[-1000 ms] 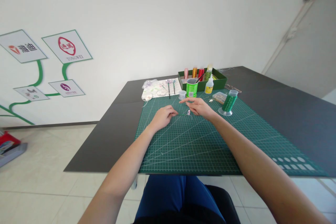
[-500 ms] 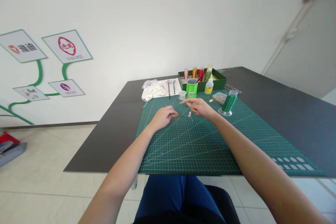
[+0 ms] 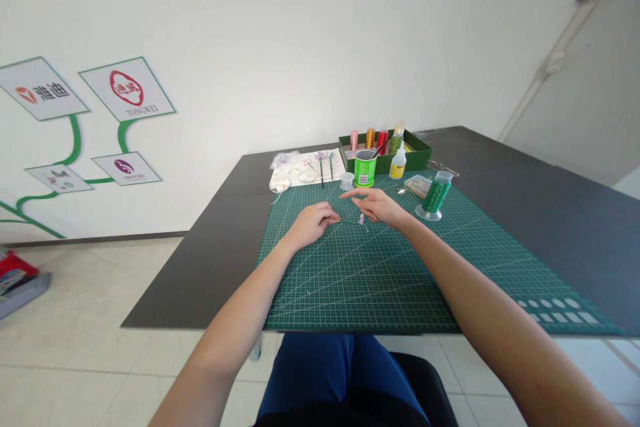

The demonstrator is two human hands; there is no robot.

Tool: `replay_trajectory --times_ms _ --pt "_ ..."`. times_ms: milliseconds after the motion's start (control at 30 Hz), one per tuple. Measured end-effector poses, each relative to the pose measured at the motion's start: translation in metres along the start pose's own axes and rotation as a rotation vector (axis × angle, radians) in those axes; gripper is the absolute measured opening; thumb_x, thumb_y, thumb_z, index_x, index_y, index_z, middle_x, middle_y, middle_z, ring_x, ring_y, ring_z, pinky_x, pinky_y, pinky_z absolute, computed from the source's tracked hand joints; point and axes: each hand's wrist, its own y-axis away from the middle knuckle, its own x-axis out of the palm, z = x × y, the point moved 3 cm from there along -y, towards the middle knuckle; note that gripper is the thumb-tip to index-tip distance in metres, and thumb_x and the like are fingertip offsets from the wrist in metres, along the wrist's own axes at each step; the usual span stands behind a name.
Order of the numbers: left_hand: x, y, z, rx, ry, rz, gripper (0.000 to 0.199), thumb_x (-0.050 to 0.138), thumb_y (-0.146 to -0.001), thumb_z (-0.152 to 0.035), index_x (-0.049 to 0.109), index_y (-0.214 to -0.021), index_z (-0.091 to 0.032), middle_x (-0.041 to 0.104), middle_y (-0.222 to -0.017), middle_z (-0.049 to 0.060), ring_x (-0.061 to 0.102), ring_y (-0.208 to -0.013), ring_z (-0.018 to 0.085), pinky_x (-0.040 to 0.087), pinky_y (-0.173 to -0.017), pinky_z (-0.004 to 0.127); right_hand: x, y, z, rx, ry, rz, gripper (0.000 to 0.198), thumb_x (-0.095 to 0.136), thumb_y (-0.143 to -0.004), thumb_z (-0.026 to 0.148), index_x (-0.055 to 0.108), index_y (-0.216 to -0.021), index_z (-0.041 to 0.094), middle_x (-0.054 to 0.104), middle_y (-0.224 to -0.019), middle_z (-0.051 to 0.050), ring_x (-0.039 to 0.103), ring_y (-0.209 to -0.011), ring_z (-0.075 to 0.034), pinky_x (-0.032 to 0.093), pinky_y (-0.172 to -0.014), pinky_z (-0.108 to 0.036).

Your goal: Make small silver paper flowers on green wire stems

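Note:
My left hand (image 3: 314, 221) rests low over the green cutting mat (image 3: 350, 280). Its fingertips pinch one end of a thin green flower stem (image 3: 347, 221), which points right and ends in a small pink flower (image 3: 361, 219). Behind and to the right of that flower is my right hand (image 3: 376, 205), its index finger stretched out to the left and the lower fingers partly bent. Nothing can be made out between its fingers. A fine pale strand trails below the flower. Just beyond the hands stand a small white round tub (image 3: 347, 181) and a green can (image 3: 365, 170).
A spool of green thread (image 3: 436, 195) stands upright on the right, near a clear case (image 3: 418, 185). A glue bottle (image 3: 398, 162) is in front of a dark green box (image 3: 421, 159) of thread spools. Finished-looking stems lie on a white sheet (image 3: 300, 170) at back left.
My right hand has shifted very slightly to the left. My left hand keeps its pinch on the stem in nearly the same place.

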Motion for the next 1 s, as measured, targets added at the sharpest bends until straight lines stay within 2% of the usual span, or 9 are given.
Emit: replay_trajectory --times_ms 1000 --pt "0.0017 -0.0006 -0.0031 -0.011 -0.041 0.02 0.021 0.061 -0.092 -0.006 0.077 -0.095 -0.018 0.073 -0.094 0.004 0.068 -0.089 0.017 0.052 -0.08 0.029 0.0014 -0.0017 -0.0029 -0.008 0.032 0.012 0.048 0.058 -0.09 0.039 0.064 -0.127 0.008 0.032 -0.039 0.013 0.024 -0.033 -0.007 0.023 -0.037 -0.021"
